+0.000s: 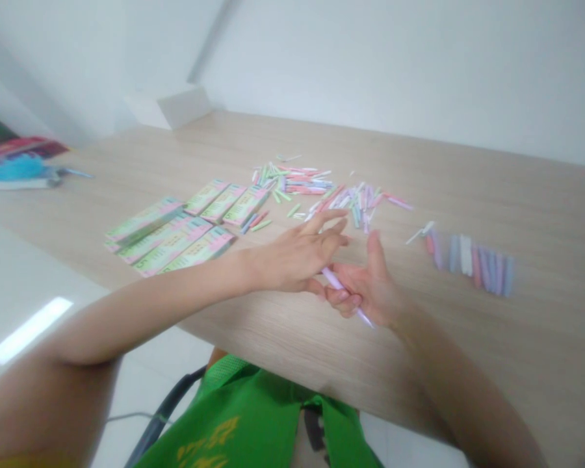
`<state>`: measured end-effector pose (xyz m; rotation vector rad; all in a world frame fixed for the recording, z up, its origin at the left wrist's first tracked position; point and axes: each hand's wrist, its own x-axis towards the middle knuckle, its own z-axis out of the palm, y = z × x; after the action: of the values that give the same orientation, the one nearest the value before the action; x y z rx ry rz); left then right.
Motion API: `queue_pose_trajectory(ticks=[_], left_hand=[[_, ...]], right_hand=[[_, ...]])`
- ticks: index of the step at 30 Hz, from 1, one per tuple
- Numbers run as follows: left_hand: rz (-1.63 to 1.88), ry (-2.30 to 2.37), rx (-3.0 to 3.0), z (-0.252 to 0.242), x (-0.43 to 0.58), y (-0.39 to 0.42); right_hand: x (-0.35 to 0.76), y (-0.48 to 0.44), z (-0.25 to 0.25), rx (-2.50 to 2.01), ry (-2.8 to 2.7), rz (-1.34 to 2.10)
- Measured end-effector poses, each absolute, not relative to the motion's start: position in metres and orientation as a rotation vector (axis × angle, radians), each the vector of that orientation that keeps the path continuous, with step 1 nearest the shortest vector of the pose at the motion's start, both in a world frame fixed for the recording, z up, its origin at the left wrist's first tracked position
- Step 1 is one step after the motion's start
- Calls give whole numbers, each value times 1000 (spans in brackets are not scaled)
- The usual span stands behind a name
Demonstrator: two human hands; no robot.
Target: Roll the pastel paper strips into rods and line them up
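Right now, near the middle of the frame, the right hand (370,286) has its grip closed on a purple stick (332,279), fingers curled around it and thumb raised; the stick slants down to the right above the worktop (273,331). The left hand (292,260) bends over the stick's upper end, and from here I can't tell whether its own grip is pinching it. Just beyond the hands, at upper centre, lies a jumble of loose pastel sticks (305,190), its near edge partly screened by the left hand's fingers. Left of centre sit printed boxes (173,244) in two groups, the nearest partly hidden behind the left forearm, with a few small sticks (258,220) beside them. Over on the right, a row of sticks (492,273) lies side by side, blurred, a white piece (422,231) near its left end. A white block (185,107) stands against the wall at upper left, and blue and red items (17,169) crowd the left edge. A green garment (253,409) fills the bottom centre.
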<state>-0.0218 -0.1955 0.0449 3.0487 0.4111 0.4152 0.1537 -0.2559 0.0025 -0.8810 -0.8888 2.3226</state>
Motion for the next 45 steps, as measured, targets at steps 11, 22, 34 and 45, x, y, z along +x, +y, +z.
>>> queue_pose_trajectory(ticks=[11,22,34,45], left_hand=[[100,256,3076,33,-27,-201],[15,550,3180,20,-18,-215],[-313,429,2962,26,-14,-223],[89,792,2974,7,-8,-237]], right_hand=[[142,-264,3,-949,-921,2324],[136,-264,-10,-1003,-1002,2311],[130,-268,-16,-1047,-1075,2358],[137,-256,-36,-1258,-1074,2269]])
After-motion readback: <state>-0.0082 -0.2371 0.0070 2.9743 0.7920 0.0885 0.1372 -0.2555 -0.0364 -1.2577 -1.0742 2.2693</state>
